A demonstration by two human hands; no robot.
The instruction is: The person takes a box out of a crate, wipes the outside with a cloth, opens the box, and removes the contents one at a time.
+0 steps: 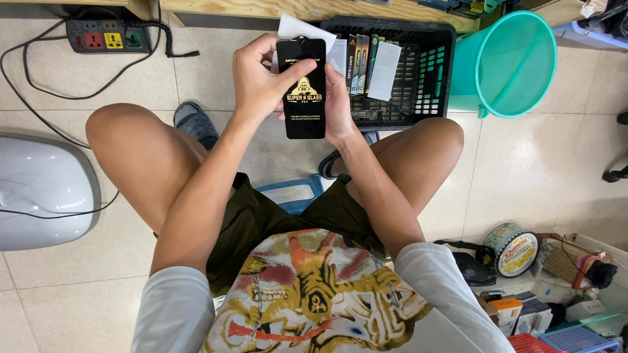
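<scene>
Printed shirt (307,294) and dark shorts (261,216) sit nearest the cam; person seated on a blue stool (291,193), knees spread over the tiled floor (523,170). Both hands are up front, clamped on one flat black packet (305,88) w/ gold print. Left hand (261,78) wraps its upper left edge, thumb across the face; right hand (339,104) backs the right edge from behind. A white sheet (294,27) shows behind the packet's top. Packet is held in the air just before the black crate (418,72), which holds more packets standing on edge plus white sleeves. Judging by that, the packet looks out of the crate but not yet opened, so most handling seems left. Long axis runs away from the person, top end toward the crate, printed face up to the cam. Teal bucket (504,62) tilts beside the crate; power strip (108,36) toward the floor's far left.
</scene>
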